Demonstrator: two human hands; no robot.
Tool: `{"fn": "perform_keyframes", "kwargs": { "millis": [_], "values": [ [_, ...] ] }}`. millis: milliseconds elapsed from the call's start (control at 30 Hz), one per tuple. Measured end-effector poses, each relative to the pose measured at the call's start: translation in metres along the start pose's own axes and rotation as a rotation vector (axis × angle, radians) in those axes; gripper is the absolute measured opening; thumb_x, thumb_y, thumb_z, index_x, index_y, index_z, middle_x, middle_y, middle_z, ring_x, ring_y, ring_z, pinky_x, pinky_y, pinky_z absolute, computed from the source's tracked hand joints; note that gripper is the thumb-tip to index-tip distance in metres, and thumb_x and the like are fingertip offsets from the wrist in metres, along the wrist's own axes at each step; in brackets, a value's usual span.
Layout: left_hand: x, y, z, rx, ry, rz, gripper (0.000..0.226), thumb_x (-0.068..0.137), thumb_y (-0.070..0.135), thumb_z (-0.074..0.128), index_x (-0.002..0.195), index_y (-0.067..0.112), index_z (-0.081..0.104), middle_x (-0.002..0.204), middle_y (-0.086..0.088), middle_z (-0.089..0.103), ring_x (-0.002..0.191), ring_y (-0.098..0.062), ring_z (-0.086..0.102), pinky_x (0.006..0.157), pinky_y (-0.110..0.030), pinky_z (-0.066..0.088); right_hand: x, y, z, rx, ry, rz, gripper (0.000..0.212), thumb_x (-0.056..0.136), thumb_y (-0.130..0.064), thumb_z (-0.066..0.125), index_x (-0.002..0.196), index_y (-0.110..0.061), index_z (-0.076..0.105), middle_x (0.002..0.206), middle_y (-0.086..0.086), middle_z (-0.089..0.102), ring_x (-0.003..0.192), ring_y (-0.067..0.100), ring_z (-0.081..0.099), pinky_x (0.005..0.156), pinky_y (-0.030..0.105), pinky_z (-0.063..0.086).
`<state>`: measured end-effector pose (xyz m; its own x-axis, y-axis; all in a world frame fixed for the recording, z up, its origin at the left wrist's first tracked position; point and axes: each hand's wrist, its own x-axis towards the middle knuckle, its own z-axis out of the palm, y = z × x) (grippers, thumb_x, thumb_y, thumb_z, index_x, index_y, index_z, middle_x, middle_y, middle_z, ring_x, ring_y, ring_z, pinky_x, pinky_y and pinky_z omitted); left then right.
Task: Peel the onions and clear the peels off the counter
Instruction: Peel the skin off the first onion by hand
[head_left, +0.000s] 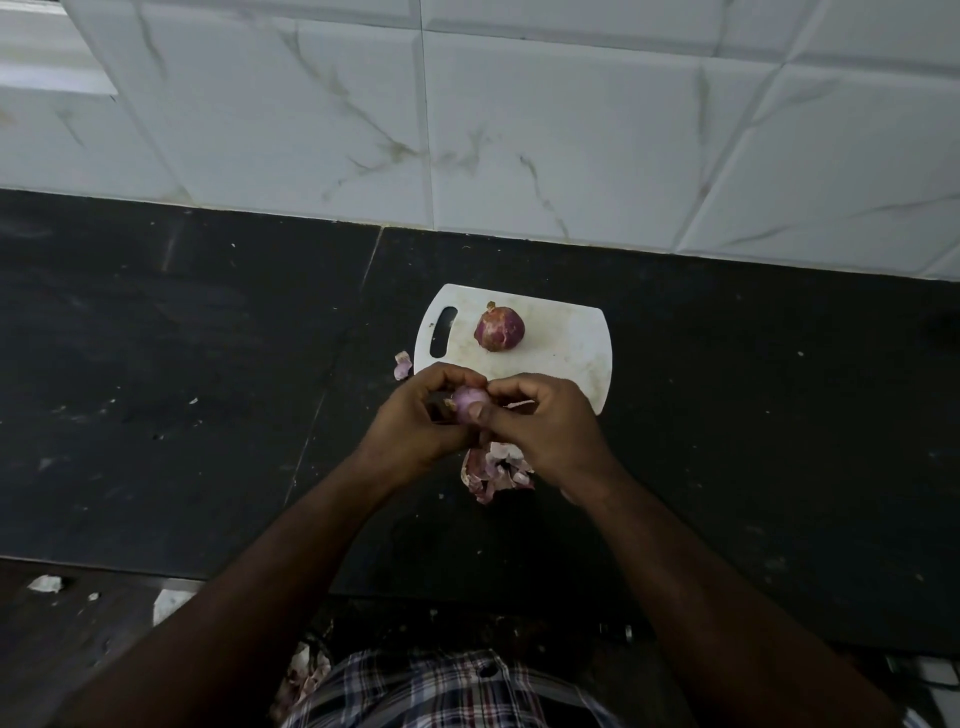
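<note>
A small pale purple onion (469, 399) is held above the near edge of a white cutting board (561, 343). My left hand (415, 415) grips it from the left, fingers curled around it. My right hand (545, 421) pinches it from the right, thumb pressed on its front. A second, unpeeled red onion (499, 328) sits on the board near the handle slot. A heap of purple peels (496, 470) lies on the black counter (208, 338) just below my hands. One loose peel (402, 365) lies off the board's left edge.
White marble-look wall tiles (519, 130) rise behind the counter. Small white scraps (47, 583) lie near the counter's front edge at the left. More peels (306, 675) show low down beside my checked shirt.
</note>
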<state>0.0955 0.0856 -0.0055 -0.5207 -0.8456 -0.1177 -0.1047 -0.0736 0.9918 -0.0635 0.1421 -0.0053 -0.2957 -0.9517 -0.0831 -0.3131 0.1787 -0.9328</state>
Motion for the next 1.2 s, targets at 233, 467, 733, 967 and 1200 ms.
{"fn": "perform_keyframes", "kwargs": {
  "millis": [233,467,733,967,1200],
  "values": [
    [0.0,-0.002,-0.001,0.024,0.036,0.018,0.05,0.071,-0.013,0.082,0.108,0.017,0.067,0.102,0.005,0.071,0.083,-0.009,0.072,0.075,-0.024,0.059,-0.002,0.008,0.003,0.041,0.068,-0.011,0.025,0.082,-0.024,0.073,0.105,-0.016,0.077,0.093,-0.004,0.077,0.088,0.013,0.074,0.081,0.043,0.061],
    [0.001,-0.011,0.003,0.001,0.014,0.013,0.05,0.072,-0.017,0.078,0.106,0.018,0.066,0.109,0.0,0.068,0.083,-0.011,0.069,0.075,-0.028,0.059,-0.005,0.003,0.005,-0.196,0.222,-0.078,0.018,0.081,-0.016,0.075,0.099,-0.016,0.074,0.082,-0.007,0.073,0.073,0.004,0.07,0.07,0.029,0.06],
    [-0.001,-0.015,0.0,-0.258,-0.08,-0.044,0.049,0.067,-0.01,0.071,0.111,0.011,0.065,0.125,-0.023,0.063,0.102,-0.025,0.067,0.088,-0.038,0.058,-0.001,0.008,-0.012,-0.297,0.175,-0.077,0.013,0.085,-0.009,0.069,0.092,-0.014,0.078,0.087,-0.006,0.076,0.079,0.003,0.068,0.072,0.013,0.052],
    [0.0,-0.01,-0.007,-0.459,-0.108,-0.152,0.051,0.079,0.0,0.07,0.128,0.007,0.06,0.116,-0.016,0.072,0.105,-0.027,0.071,0.089,-0.035,0.06,-0.003,0.004,-0.02,-0.152,-0.043,-0.167,0.037,0.085,-0.012,0.075,0.12,-0.023,0.071,0.128,-0.01,0.065,0.121,0.004,0.058,0.103,0.032,0.05],
    [-0.002,-0.012,-0.01,-0.37,-0.184,-0.19,0.045,0.086,0.014,0.067,0.13,0.008,0.061,0.125,-0.019,0.069,0.108,-0.029,0.068,0.084,-0.032,0.061,-0.006,-0.006,-0.016,-0.183,-0.14,-0.294,0.032,0.076,-0.018,0.083,0.1,-0.031,0.066,0.104,-0.009,0.059,0.098,0.003,0.06,0.084,0.033,0.055]
  ]
}}
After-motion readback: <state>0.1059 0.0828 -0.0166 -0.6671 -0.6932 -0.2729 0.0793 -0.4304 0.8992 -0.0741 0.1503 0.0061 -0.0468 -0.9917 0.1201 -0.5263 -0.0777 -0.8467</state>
